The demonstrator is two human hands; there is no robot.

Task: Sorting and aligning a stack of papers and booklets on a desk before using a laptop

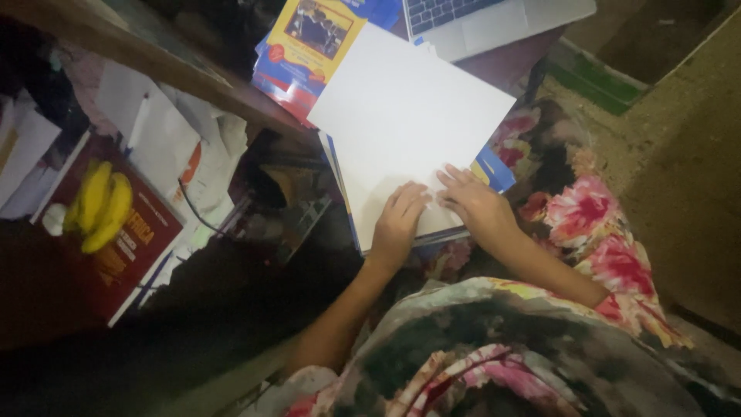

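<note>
I have both hands flat and open on the white sheet: left hand and right hand press its near edge, gripping nothing. The sheet lies on a blue book at the table's near edge, below a laptop; bananas sit well apart to the left.

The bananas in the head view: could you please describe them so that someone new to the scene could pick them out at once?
Start at the large white sheet under both hands, then look far left, past the heap of loose papers. There a dark red book lies flat, and the bananas rest on its upper left part. They are the only bright yellow, curved thing on that side.
</note>
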